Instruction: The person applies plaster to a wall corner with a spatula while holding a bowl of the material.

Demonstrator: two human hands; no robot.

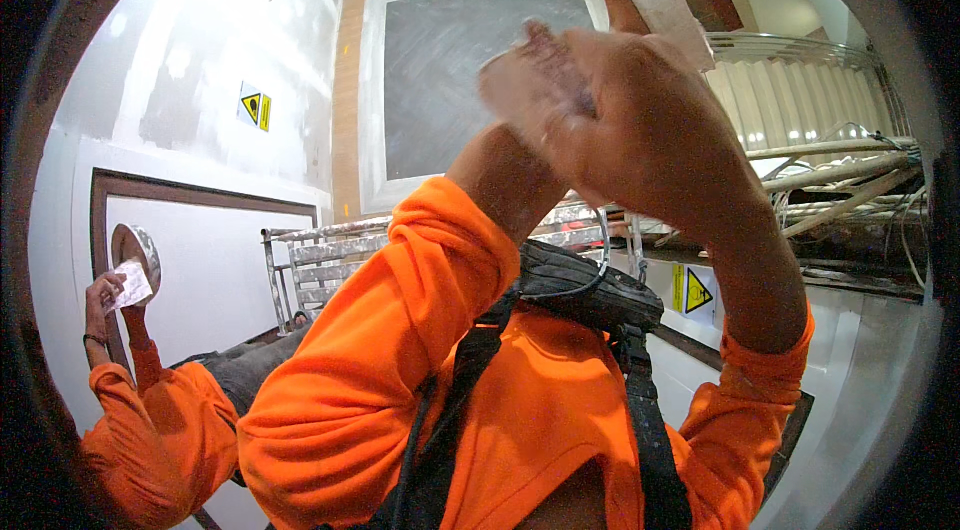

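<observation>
Both my arms reach up in front of me in orange sleeves, my right forearm passing closest to the camera. My right hand [655,120] is raised at the upper right, its fingers closed on a flat, whitish rectangular plate [665,5] with a rough-looking surface. One finger lies along the plate's left edge; I cannot make out its exact kind. Just left of it is my left hand [545,80], smeared by motion and partly covered by the right. A pale blur shows at its outer edge, but whether it holds anything cannot be told.
A grey panel [470,70] with a white border lies beyond my hands. At left, a co-worker in orange [165,430] holds a round shallow container [138,252] and a whitish piece [132,285]. Metal scaffold bars [330,252] stand below the panel. Bundled cables [850,175] run at right.
</observation>
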